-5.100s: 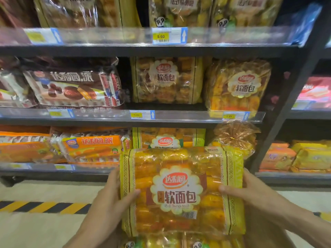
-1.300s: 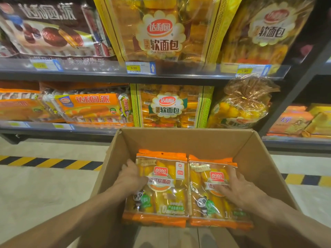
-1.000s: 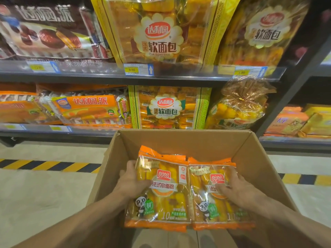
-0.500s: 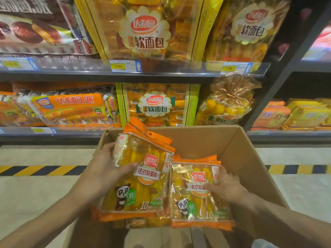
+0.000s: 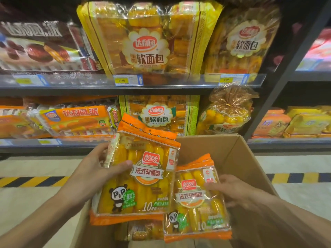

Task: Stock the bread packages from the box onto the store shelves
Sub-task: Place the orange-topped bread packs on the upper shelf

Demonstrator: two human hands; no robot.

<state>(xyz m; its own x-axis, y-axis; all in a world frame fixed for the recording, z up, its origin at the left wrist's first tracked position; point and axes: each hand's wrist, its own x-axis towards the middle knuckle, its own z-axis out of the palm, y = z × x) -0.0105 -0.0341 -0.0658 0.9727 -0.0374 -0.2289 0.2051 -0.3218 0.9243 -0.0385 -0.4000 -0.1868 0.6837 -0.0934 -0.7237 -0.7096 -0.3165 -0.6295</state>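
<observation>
- Brown corrugated cardboard box [image 5: 238, 158]: open at the top, standing on the floor in front of the dark metal store shelves [image 5: 125, 89].
- Orange-edged clear plastic bread package with a panda print, left one [image 5: 138, 176]: lifted above the box rim, tilted, overlapping the left edge of its neighbour.
- Left hand [image 5: 93, 174]: grip closed on that package's left edge, thumb across the front, fingers behind.
- Matching orange-edged bread package, right one [image 5: 195, 201]: lower, inside the box.
- Right hand [image 5: 231, 190]: fingers curled on the right side of this package, gripping it; slightly blurred.
- Another wrapped bread package [image 5: 143, 231]: partly visible underneath, at the box bottom.
- Large yellow-bordered soft bread bag [image 5: 148, 40]: upright on the upper shelf, above a yellow price tag [image 5: 125, 80].
- Smaller yellow-bordered bread bag [image 5: 159, 113]: lower shelf, just behind the raised package.
- Tied clear bag of golden rolls [image 5: 227, 111]: lower shelf, right of it.
- Yellow-and-black striped floor tape [image 5: 32, 181]: runs on the floor behind the box.
</observation>
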